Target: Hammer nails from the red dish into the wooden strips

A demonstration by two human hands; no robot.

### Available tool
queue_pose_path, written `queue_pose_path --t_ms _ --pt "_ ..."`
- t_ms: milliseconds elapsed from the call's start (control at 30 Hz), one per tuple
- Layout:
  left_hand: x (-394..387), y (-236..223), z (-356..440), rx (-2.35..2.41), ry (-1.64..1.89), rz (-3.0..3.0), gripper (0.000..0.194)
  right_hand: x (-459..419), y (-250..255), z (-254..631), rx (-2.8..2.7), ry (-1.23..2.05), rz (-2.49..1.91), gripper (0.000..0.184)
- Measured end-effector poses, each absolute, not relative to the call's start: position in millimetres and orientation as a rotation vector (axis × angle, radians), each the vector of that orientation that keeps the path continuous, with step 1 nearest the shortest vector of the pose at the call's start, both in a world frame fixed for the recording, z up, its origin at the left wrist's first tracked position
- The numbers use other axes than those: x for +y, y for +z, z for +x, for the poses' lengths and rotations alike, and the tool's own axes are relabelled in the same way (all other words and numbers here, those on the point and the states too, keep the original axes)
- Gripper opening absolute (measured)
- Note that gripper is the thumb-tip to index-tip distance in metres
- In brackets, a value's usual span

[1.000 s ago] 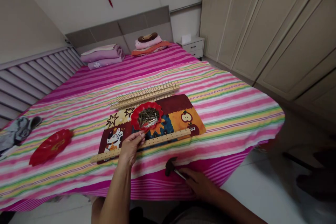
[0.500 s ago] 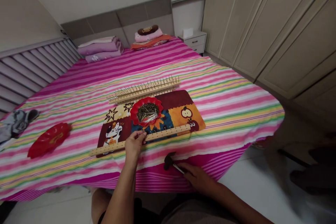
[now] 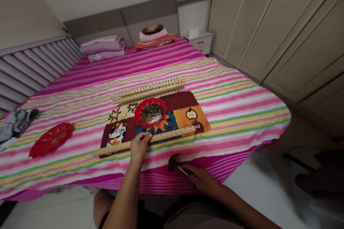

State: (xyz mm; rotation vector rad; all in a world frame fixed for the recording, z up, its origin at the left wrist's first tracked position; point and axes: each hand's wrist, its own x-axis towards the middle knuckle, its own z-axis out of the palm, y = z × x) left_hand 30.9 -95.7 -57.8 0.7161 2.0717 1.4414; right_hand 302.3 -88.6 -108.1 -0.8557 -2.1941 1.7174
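Observation:
A long wooden strip with a row of holes lies across a colourful cartoon mat on the striped bed. My left hand rests on the strip near its middle, fingers pinched together at its top edge; what they pinch is too small to make out. Just behind sits a red dish of brass nails. My right hand is closed on the handle of a small hammer, whose dark head rests at the bed's near edge.
Two wooden strips with upright nails lie behind the mat. A second red dish and grey cloth lie at the left. Folded bedding sits at the headboard. Wardrobes stand on the right.
My left hand has shifted slightly right along the wooden strip toward the nail dish. The right hand and hammer have barely moved. The camera tilted a little.

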Motion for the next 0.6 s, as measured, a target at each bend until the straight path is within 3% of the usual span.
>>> queue_pose_path --t_ms 300,600 --pt "-97.9 -53.6 39.2 2.325 1.3 0.996 0.014 -94.1 -100.6 304.7 -2.183 1.674 -0.825 0.04" --pt "-101.8 -59.9 37.0 2.298 1.282 1.095 0.011 -79.7 -17.8 280.4 -2.162 1.42 -0.79 0.047"
